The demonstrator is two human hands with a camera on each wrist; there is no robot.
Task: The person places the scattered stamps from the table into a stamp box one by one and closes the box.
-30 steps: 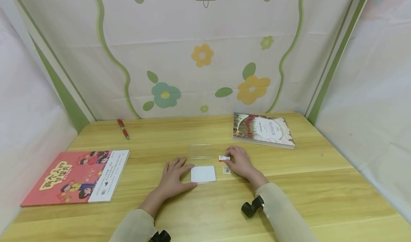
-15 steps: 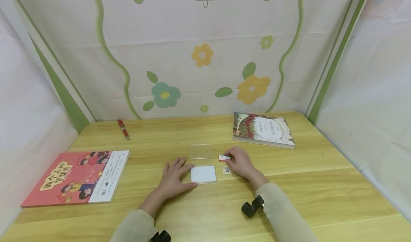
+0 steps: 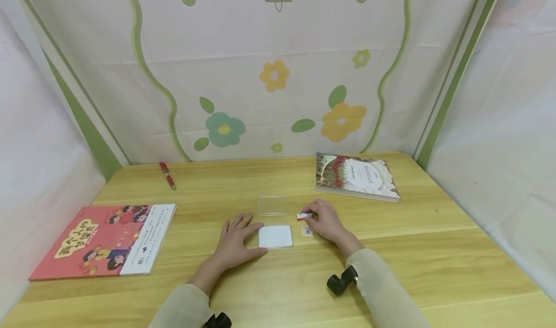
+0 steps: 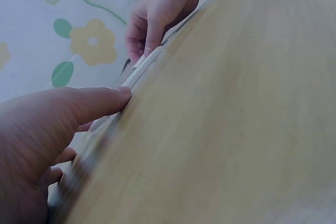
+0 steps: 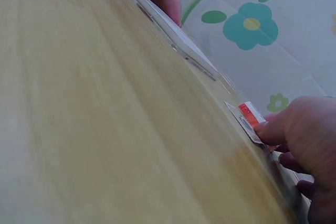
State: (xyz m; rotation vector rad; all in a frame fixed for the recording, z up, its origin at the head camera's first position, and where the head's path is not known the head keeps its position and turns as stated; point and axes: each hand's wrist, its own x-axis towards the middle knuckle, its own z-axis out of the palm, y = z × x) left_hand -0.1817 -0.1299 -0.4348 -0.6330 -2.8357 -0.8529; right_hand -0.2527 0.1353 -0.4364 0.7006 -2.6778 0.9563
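Observation:
A stack of white cards (image 3: 275, 236) in a clear plastic case lies mid-table. My left hand (image 3: 236, 243) rests at its left side, fingers spread, the thumb at the near left corner and the index finger at the far left one. To the right of the case my right hand (image 3: 323, 219) pinches a small red-and-white stamp (image 5: 252, 113) between thumb and fingers, its face tipped up from the table. Just in front of that, a square stamp (image 3: 307, 231) with a blue round motif lies flat. Beyond the cards is a clear lid (image 3: 273, 206).
A red picture book (image 3: 93, 241) lies at the left, with a red pen (image 3: 167, 176) farther back. Another book (image 3: 357, 177) is at the back right. Printed fabric walls (image 3: 278, 106) enclose the table (image 3: 434, 250) at the back and sides.
The red-and-white stamp in my right hand has tilted up from lying nearly flat, so it looks narrower. My left hand has stayed at the card case.

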